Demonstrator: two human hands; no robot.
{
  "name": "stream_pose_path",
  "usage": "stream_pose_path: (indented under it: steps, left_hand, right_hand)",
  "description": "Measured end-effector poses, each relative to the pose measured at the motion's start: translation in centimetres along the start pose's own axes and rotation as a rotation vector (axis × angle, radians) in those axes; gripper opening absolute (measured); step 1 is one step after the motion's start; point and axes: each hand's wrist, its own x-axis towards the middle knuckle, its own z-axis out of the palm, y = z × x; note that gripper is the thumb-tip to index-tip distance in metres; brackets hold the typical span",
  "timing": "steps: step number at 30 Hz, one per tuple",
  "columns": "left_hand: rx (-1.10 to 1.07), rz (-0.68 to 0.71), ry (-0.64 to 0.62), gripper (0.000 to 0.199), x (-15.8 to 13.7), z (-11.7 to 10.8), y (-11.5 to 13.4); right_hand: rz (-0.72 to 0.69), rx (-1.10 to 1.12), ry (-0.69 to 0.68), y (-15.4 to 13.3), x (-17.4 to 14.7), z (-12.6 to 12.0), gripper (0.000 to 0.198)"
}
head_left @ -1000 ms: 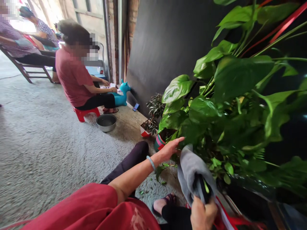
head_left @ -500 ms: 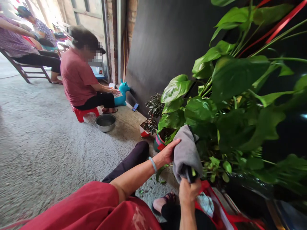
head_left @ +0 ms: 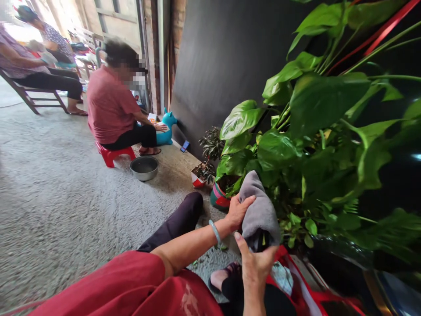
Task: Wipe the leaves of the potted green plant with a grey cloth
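A grey cloth [head_left: 258, 204] is wrapped into a bundle with a dark object [head_left: 263, 239] inside. Only the dark object's lower end shows, so its kind cannot be made out. My left hand [head_left: 239, 211] is closed on the upper left side of the cloth, thumb across its front. Below the bundle is my right hand [head_left: 257, 264], opened at its lower end. Its thumb stretches up, away from the cloth, and its other fingers are mostly hidden behind the bundle.
Large leafy plants [head_left: 276, 149] crowd the right side. A striped pot [head_left: 219, 197] and a smaller potted plant [head_left: 199, 177] stand ahead. A metal basin [head_left: 144, 169] lies near a seated person [head_left: 113, 101] beside a blue toy animal [head_left: 167, 127]. Something red [head_left: 296, 276] is at lower right.
My right hand has loosened from the dark end and its thumb has spread up to the left. My left hand has shifted slightly right along with the bundle.
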Motion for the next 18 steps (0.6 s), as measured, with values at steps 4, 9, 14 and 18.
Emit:
stream_pose_path:
  steps: [4,9,14,18]
  left_hand:
    - [0.091,0.071,-0.044,0.057,-0.3,0.5,-0.4]
    - [0.154,0.043,-0.129,0.059,-0.3,0.5,-0.7]
    - [0.069,-0.067,-0.224,0.071,0.0,-0.5,-0.9]
    - [0.038,-0.082,-0.227,0.078,1.0,-1.2,-0.6]
  right_hand:
    - [0.012,-0.072,0.009,0.7,1.2,0.6,0.123]
    - [0.066,0.168,-0.006,1.8,1.3,2.6,0.091]
    - [0.218,0.388,0.129,0.5,1.0,1.2,0.077]
    - [-0.122,0.347,0.368,-2.9,4.2,-3.9,0.068]
